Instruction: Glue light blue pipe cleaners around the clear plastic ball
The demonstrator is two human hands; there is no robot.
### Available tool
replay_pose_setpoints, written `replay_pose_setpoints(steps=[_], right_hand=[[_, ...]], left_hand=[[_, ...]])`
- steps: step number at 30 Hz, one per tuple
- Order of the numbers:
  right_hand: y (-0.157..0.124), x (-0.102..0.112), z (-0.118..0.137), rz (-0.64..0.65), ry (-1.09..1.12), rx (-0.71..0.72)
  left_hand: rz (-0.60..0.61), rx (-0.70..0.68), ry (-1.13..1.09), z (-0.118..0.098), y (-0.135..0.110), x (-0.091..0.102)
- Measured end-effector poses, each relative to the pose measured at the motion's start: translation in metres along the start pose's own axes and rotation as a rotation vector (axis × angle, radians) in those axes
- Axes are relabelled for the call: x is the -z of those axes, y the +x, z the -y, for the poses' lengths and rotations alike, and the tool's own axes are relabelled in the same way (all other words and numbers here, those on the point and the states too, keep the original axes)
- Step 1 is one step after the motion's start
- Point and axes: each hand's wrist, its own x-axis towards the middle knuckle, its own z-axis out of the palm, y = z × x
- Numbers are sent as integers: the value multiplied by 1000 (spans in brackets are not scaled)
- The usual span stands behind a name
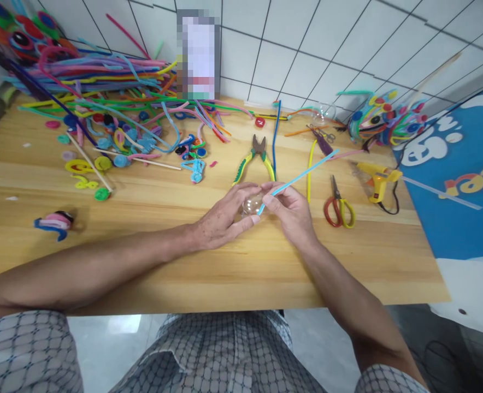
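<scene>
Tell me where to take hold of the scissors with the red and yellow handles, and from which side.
Grip the scissors by the red handle and yellow handle, best from the table's near side with the right hand: the handles face the person, and the blades point toward the tiled wall.

Lettering (pixel 425 152) on the blue panel (pixel 458 234) and white marks (pixel 260 122) on the red disc (pixel 259 119) cannot be read for certain.

A straight light-blue stem (pixel 307 172) slants up rightward beside a clear, glossy ball (pixel 250 206).
</scene>
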Motion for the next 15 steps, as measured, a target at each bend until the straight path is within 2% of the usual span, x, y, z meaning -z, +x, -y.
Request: replay_pose_setpoints(steps=[10, 15], right_hand=[[-2, -1, -7, 52, 124, -128], [-3, -2, -5, 72, 119, -100]], left_hand=[[-3, -19, 17, -1, 0, 1], [11, -19, 53, 3, -2, 1]])
